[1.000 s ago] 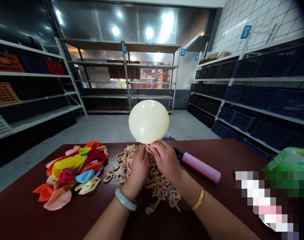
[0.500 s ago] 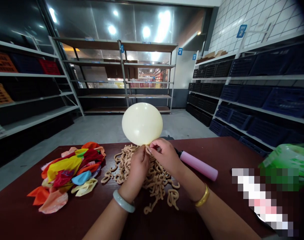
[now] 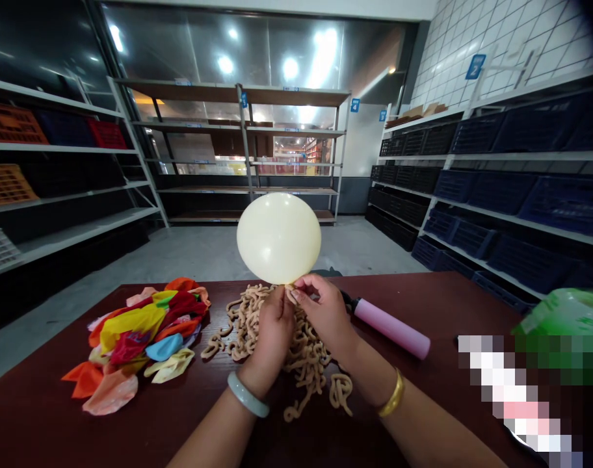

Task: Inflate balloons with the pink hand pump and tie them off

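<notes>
A pale yellow inflated balloon [image 3: 279, 238] stands upright over the table, its neck at the bottom between my fingers. My left hand [image 3: 276, 320] is closed, pinching at the neck from the left. From the right, my right hand [image 3: 326, 311] pinches the same spot with thumb and forefinger; the neck itself is mostly covered by the fingers. Under and around both hands lies a heap of tan, curly cord-like pieces [image 3: 248, 316], with a loose coil [image 3: 341, 392] at its right front.
Left on the dark red table [image 3: 179, 432] is a pile of colourful uninflated balloons [image 3: 133, 331]. A pink hand pump [image 3: 393, 328] lies right of my hands. Further right is a green-and-white plastic bag [image 3: 560, 318]. Shelves with crates [image 3: 486, 195] line the walls beyond.
Both hands keep their pinch at the balloon's neck, with only small finger shifts. The balloon looks slightly larger or nearer. The whole view has shifted slightly.
</notes>
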Demonstrator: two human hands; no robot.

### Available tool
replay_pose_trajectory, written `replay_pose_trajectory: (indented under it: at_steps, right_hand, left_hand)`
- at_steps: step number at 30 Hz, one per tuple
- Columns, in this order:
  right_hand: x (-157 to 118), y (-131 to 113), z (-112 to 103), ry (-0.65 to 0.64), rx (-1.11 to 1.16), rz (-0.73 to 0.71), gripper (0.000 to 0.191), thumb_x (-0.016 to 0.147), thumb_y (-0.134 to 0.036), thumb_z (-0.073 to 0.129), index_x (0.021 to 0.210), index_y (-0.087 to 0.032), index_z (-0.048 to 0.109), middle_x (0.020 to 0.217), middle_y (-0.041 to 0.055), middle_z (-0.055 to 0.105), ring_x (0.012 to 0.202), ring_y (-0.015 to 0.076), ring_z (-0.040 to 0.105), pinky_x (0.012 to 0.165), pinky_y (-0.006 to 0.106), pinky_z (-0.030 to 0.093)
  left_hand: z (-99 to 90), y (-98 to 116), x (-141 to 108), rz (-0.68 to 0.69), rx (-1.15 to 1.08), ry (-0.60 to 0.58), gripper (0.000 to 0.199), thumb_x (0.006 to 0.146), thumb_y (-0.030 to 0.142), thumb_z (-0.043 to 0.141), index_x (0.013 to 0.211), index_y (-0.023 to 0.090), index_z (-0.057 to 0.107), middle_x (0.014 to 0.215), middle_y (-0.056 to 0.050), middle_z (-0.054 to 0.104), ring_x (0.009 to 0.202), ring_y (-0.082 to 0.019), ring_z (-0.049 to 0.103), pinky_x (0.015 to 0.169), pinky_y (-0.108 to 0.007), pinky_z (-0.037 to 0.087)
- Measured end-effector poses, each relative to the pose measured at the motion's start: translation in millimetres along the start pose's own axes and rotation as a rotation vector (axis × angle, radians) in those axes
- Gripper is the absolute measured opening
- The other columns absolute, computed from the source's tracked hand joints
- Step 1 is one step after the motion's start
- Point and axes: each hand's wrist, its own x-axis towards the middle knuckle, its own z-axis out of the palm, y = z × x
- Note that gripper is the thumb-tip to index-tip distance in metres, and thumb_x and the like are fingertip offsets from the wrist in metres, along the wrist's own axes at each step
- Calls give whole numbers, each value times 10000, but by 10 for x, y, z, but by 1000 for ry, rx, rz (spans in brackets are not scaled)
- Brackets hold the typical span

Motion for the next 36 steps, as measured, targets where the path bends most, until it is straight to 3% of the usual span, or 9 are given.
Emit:
replay_pose_trajectory:
  at_steps: [4,11,17,24,31,36]
  right_hand:
    - [62,4,-65,-72,60,104,80,771,-266,669,796,-195,641,802,14,661,718,154,599,674,279,478]
    - [49,-18,-66,-85,-126,-62,76,800,-239,596,746,-207,553,786,9,597,759,158,540,685,279,436]
    - [-39,10,70,-107,392,304,168,855,-373,533,813,-238,443,666,-46,517,495,105,442,452,220,377]
    - [-15,43,16,-75,286,197,184,817,-389,622,858,-222,557,791,6,597,670,148,570,536,247,486]
    - [31,-36,-44,-163,409,322,239,757,-414,692,790,-191,612,741,7,607,664,141,560,576,259,488]
    - [48,-55,-42,-92,684,523,316,642,-421,769,745,-190,580,713,-16,562,625,117,510,503,215,420]
  left_hand:
    - [-3,-31,-2,7,60,-11,207,936,263,422,884,171,600,875,-70,643,804,-189,578,761,-311,452]
    - [23,-18,-5,-66,-118,-1,224,932,333,455,907,173,609,892,-58,648,787,-169,571,775,-299,460]
    - [75,44,-29,-255,-285,-7,305,927,440,434,909,172,577,683,-10,578,560,-133,489,522,-243,409]
    - [48,48,-18,-131,-186,40,237,924,355,447,792,183,543,732,-23,577,656,-147,519,648,-271,454]
    - [6,8,-4,-42,37,-7,238,940,334,424,859,179,586,802,-48,614,745,-177,551,705,-293,442]
    - [34,47,-1,-57,23,-4,292,954,361,397,816,180,579,772,-44,606,730,-174,552,705,-292,443]
